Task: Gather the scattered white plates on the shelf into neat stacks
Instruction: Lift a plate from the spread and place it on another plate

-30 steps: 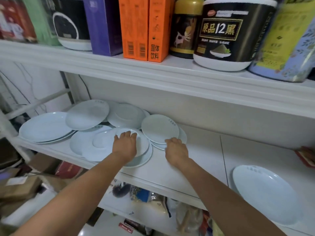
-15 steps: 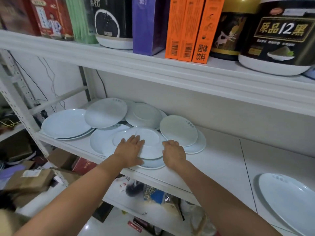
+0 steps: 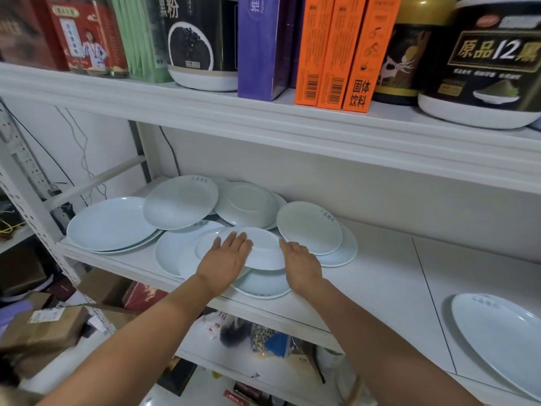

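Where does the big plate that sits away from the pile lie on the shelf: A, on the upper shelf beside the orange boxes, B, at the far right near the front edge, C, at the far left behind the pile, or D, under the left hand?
B: the lone plate lies at the far right of the shelf, well apart from the pile that both hands are touching.

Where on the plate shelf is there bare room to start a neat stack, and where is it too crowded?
The free patch lies on the shelf between the two-plate pile beside the right hand and the lone plate at far right. The left end is crowded with overlapping plates, where the left hand rests.
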